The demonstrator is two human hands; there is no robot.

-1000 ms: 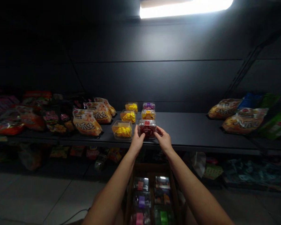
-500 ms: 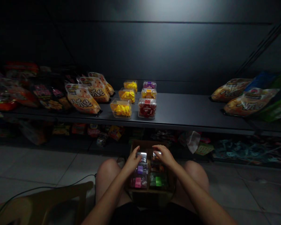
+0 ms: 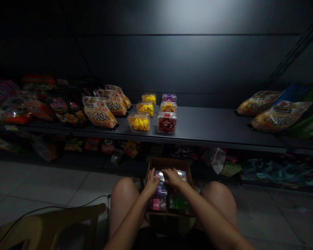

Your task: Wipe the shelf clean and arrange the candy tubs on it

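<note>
Between my knees stands an open cardboard box (image 3: 169,161) packed with clear plastic boxes with coloured labels. My left hand (image 3: 151,183) lies along the left side of a far-row clear plastic box (image 3: 159,174) with a pale pink label, thumb on its top. From the right, my right hand (image 3: 173,178) has its bent fingers at the same box's right edge. Both hands grip it between them, and it still sits inside the carton. Nearer me are a purple-labelled box (image 3: 160,190), a pink-labelled box (image 3: 156,204) and a green-labelled box (image 3: 178,202).
On the dark shelf (image 3: 206,125) ahead stand two short rows of clear boxes, with yellow contents (image 3: 139,124) and red contents (image 3: 167,124) in front. Snack bags (image 3: 99,113) line both sides. Bagged goods fill the lower shelf. A yellowish stool (image 3: 67,215) and a black cable are at left.
My right hand has moved left, from the right-hand far box to the one with the pale pink label. My left hand stays beside that box. The view has shifted slightly.
</note>
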